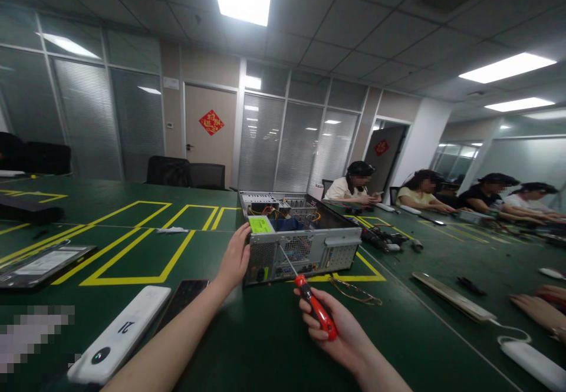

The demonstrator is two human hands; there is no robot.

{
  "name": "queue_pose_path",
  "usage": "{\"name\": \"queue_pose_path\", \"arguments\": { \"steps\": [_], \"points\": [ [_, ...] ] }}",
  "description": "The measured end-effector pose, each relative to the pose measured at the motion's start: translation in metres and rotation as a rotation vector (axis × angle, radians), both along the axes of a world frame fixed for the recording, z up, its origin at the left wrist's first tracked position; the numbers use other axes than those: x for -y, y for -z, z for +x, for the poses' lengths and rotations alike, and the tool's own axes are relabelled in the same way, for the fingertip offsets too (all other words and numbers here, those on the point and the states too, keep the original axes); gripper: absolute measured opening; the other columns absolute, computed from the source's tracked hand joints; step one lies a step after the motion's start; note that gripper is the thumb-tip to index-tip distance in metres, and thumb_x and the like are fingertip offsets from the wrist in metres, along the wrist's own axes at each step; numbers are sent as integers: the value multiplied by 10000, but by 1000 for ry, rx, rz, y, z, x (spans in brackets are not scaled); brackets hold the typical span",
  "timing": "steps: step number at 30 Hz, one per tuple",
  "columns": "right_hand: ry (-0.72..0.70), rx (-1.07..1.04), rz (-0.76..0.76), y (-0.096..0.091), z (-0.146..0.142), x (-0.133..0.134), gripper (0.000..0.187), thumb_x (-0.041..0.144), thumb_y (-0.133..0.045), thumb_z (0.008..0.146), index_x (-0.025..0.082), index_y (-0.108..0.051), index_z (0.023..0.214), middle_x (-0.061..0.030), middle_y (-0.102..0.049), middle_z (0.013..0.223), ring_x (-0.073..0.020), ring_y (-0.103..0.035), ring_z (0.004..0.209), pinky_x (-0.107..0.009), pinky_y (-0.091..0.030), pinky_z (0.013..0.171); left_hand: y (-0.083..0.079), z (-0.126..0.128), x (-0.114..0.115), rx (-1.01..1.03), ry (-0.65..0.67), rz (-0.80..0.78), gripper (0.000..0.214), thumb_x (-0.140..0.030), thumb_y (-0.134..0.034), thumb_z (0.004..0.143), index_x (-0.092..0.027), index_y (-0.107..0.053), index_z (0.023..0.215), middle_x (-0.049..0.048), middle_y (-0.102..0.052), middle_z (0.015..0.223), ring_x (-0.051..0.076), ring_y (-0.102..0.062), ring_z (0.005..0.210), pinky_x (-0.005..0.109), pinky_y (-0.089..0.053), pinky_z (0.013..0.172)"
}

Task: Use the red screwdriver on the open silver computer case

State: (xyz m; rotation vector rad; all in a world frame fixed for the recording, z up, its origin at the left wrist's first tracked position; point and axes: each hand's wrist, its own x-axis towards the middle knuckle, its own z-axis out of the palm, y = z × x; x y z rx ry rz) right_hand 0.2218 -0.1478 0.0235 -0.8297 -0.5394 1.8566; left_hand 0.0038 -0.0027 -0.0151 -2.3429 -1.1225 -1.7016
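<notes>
An opened desktop computer case [327, 253] lies on the green table, its rear panel facing me. Inside it I see coloured wires and a metal drive cage, and a bright green label [260, 224] shows at its near left corner. My left hand [234, 256] rests against the left side of the case, its fingers laid along the edge. In my right hand [329, 324] is a red and black screwdriver [316, 306], gripped by the handle. Its shaft points up and left to the rear panel, near the vent grille. Whether the tip touches a screw is too small to tell.
Left of me lie a white device [128, 327], a dark phone-like slab [183, 300] and a hard drive [44, 265]. A loose cable [356, 292] sits right of the case, with a long bar [453, 297] beyond. Several people sit along the table's right side.
</notes>
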Motion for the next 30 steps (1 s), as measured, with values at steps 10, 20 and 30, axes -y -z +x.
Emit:
{"name": "queue_pose_path", "arguments": {
  "steps": [10, 20, 30],
  "points": [
    [-155, 50, -42, -33, -7, 1, 273, 291, -566, 790, 132, -528, 1009, -27, -589, 747, -78, -507, 526, -148, -327, 404, -1, 1, 0, 7, 11, 21, 422, -237, -298, 924, -193, -309, 1344, 115, -370, 1397, 216, -332, 1317, 457, -305, 1085],
    [-438, -57, 255, -25, -6, 9, 688, 91, -659, 700, 181, -313, 1287, -151, -579, 1152, -185, -598, 979, -279, -400, 823, 1, 1, -1, 17, 11, 15, 428, -235, -303, 923, -195, -309, 1349, 110, -360, 1408, 216, -329, 1320, 460, -292, 1092],
    [-266, -144, 96, 5, -15, 4, 290, 277, -727, 686, 157, -562, 892, -6, -566, 804, -63, -504, 631, -159, -346, 511, 2, 0, -2, 22, 20, 34, 432, -228, -306, 919, -198, -308, 1350, 107, -361, 1409, 209, -328, 1321, 450, -297, 1089]
  ]
}}
